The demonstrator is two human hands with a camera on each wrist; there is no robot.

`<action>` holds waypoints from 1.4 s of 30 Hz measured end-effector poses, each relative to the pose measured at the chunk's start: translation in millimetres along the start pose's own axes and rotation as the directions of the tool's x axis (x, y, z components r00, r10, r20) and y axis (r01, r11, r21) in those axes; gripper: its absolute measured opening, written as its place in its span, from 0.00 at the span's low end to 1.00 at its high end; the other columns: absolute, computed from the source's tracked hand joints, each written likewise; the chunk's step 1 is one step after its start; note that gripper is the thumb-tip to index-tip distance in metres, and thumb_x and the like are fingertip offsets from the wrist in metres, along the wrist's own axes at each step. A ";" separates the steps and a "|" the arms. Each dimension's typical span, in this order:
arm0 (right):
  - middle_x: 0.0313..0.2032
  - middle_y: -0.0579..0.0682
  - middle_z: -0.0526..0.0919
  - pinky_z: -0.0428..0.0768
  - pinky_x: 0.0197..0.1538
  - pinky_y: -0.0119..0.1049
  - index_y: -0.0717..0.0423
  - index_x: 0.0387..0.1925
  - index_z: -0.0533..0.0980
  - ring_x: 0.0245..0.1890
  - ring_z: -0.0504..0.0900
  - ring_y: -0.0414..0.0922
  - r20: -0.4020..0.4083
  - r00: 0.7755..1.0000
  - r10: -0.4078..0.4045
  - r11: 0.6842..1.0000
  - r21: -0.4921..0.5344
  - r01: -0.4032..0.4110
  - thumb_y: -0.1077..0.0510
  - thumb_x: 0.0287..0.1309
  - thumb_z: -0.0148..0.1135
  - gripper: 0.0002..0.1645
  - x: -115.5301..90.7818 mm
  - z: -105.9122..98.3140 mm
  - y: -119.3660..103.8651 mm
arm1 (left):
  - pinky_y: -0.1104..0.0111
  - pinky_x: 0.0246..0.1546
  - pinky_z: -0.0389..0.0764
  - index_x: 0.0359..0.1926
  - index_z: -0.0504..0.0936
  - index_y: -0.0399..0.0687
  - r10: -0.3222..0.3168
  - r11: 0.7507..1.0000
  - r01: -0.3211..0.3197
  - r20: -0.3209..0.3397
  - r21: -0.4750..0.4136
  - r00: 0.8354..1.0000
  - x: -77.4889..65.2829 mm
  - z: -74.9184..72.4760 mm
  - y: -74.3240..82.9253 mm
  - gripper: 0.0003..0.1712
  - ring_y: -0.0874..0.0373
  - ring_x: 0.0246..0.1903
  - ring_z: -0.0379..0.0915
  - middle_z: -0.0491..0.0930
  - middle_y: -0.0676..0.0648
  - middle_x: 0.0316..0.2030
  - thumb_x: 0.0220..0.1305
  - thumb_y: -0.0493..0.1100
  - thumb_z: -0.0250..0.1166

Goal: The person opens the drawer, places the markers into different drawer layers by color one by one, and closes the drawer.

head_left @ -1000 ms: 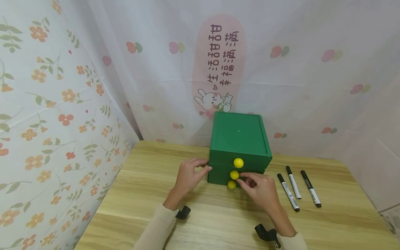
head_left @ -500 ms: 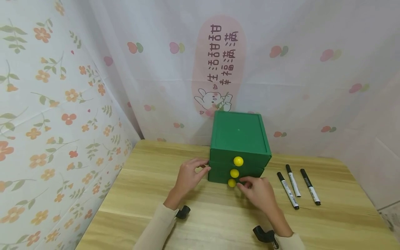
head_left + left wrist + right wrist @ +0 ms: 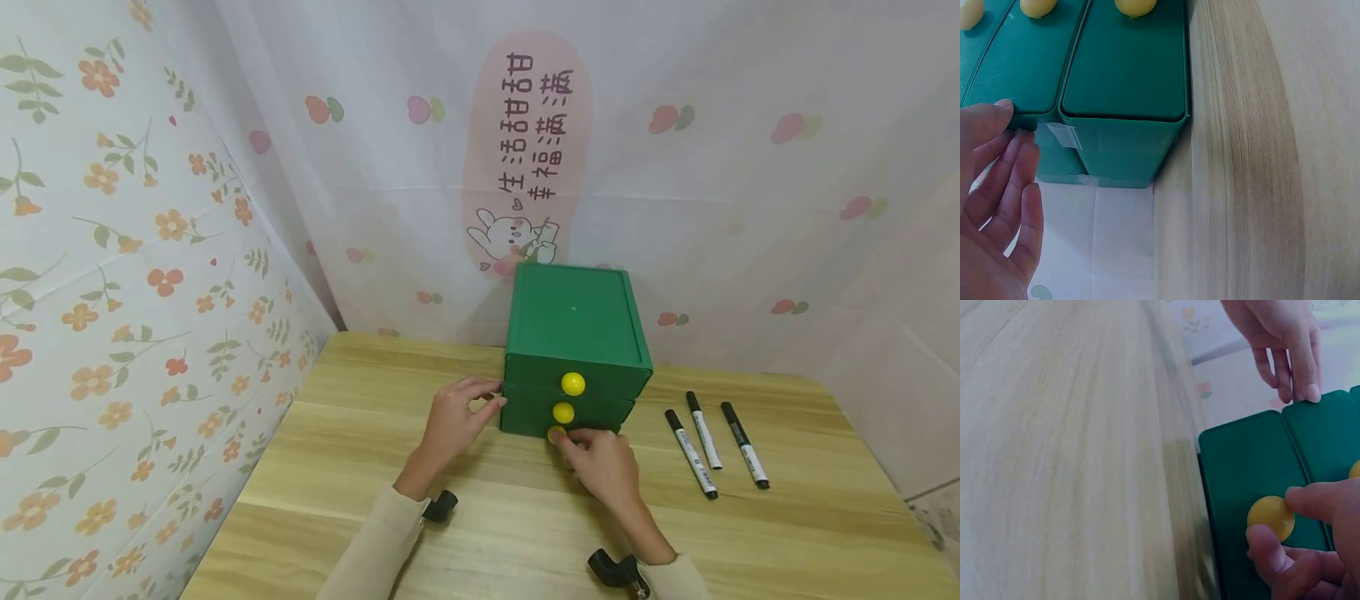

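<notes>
A green three-drawer cabinet [image 3: 573, 321] stands on the wooden table, a round yellow knob on each drawer front. Its top knob [image 3: 573, 383] and middle knob [image 3: 563, 412] are untouched. Thumb and index finger of my right hand [image 3: 603, 467] pinch the bottom knob [image 3: 1270, 515] from either side. My left hand [image 3: 453, 421] holds the cabinet's left front edge at middle-drawer height. In the left wrist view, its thumb [image 3: 988, 122] lies on the front edge and the fingers reach behind it. The drawer fronts look about flush with each other.
Right of the cabinet lie three black-and-white markers: a left one [image 3: 691, 454], a middle one [image 3: 703, 429] and a right one [image 3: 746, 446]. A printed curtain [image 3: 405, 192] hangs behind the table [image 3: 360, 467], and a floral one [image 3: 150, 333] at the left.
My right hand has gone down from beside the middle knob to the bottom knob and now pinches it. The left hand stays at the cabinet's edge.
</notes>
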State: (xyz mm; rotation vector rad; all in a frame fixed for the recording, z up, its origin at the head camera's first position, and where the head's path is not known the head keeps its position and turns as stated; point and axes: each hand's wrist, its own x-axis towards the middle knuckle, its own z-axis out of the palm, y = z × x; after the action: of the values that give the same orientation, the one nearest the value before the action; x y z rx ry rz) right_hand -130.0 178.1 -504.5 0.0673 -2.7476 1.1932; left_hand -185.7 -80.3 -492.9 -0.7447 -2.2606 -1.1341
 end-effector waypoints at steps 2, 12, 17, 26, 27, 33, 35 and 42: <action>0.13 0.38 0.77 0.62 0.17 0.32 0.50 0.21 0.87 0.12 0.71 0.39 -0.015 1.000 -0.005 1.000 -0.005 0.005 0.44 0.73 0.74 0.24 0.1 1.8 0.9 | 0.54 0.46 0.90 0.50 0.93 0.36 -0.003 1.000 0.003 0.003 -0.003 1.000 -0.3 0.0 -0.4 0.13 0.53 0.39 0.91 0.93 0.44 0.45 0.69 0.39 0.79; 0.12 0.35 0.76 0.64 0.16 0.33 0.49 0.22 0.87 0.11 0.73 0.38 -0.011 1.000 -0.028 0.999 -0.036 0.028 0.47 0.71 0.76 0.20 0.2 0.4 0.9 | 0.54 0.44 0.91 0.49 0.93 0.36 0.007 1.000 -0.007 -0.014 -0.005 1.000 0.1 0.9 0.1 0.12 0.54 0.39 0.91 0.93 0.44 0.44 0.68 0.38 0.79; 0.13 0.34 0.78 0.66 0.17 0.33 0.48 0.23 0.88 0.12 0.73 0.38 0.036 0.999 -0.015 0.997 -0.074 0.017 0.47 0.70 0.76 0.19 -3.3 -5.9 -5.0 | 0.53 0.43 0.91 0.48 0.93 0.36 0.015 1.000 -0.015 -0.020 -0.011 1.000 0.3 0.6 0.6 0.11 0.53 0.38 0.91 0.93 0.43 0.43 0.68 0.37 0.79; 0.09 0.34 0.72 0.61 0.18 0.32 0.47 0.20 0.88 0.11 0.69 0.39 0.147 0.989 -0.007 0.984 -0.174 0.033 0.48 0.70 0.76 0.20 -8.6 -17.2 -17.9 | 0.53 0.42 0.90 0.49 0.94 0.36 -0.008 1.000 0.008 -0.009 -0.010 1.000 0.7 -0.4 1.9 0.12 0.53 0.39 0.91 0.93 0.43 0.43 0.68 0.38 0.79; 0.09 0.34 0.72 0.61 0.18 0.32 0.47 0.19 0.88 0.11 0.69 0.39 0.159 0.987 -0.005 0.983 -0.180 0.034 0.49 0.69 0.76 0.20 -9.3 -18.5 -19.7 | 0.52 0.41 0.90 0.49 0.93 0.36 -0.009 1.000 0.009 -0.009 -0.014 1.000 0.8 -0.4 1.9 0.12 0.52 0.39 0.91 0.93 0.43 0.43 0.68 0.38 0.79; 0.09 0.33 0.72 0.65 0.19 0.34 0.49 0.22 0.90 0.14 0.72 0.40 0.227 0.974 0.011 0.972 -0.229 0.043 0.51 0.66 0.78 0.16 -14.3 -26.6 -28.9 | 0.52 0.40 0.90 0.49 0.93 0.36 -0.019 0.999 0.019 -0.005 -0.028 1.000 1.5 -0.3 2.0 0.12 0.52 0.39 0.91 0.93 0.43 0.43 0.68 0.38 0.79; 0.10 0.35 0.72 0.65 0.19 0.34 0.49 0.23 0.90 0.14 0.72 0.40 0.245 0.969 0.016 0.966 -0.253 0.048 0.51 0.65 0.79 0.15 -16.1 -29.0 -31.4 | 0.53 0.41 0.90 0.50 0.93 0.36 -0.021 1.000 0.021 -0.004 -0.018 1.000 1.3 -0.3 2.0 0.12 0.53 0.39 0.91 0.93 0.43 0.44 0.69 0.38 0.79; 0.12 0.38 0.72 0.63 0.21 0.33 0.48 0.20 0.88 0.14 0.70 0.40 0.323 0.946 0.034 0.955 -0.289 0.064 0.49 0.67 0.78 0.19 -20.9 -38.0 -38.3 | 0.54 0.41 0.90 0.49 0.93 0.36 -0.007 1.000 0.007 -0.013 -0.009 1.000 0.7 -0.2 2.5 0.12 0.53 0.39 0.91 0.93 0.44 0.43 0.69 0.38 0.78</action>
State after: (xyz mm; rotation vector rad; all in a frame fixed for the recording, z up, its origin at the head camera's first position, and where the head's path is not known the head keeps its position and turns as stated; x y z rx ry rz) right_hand -101.2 179.3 -454.3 0.2753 -3.1747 0.8127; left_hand -184.5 -79.1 -491.0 -0.7316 -2.2505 -1.1494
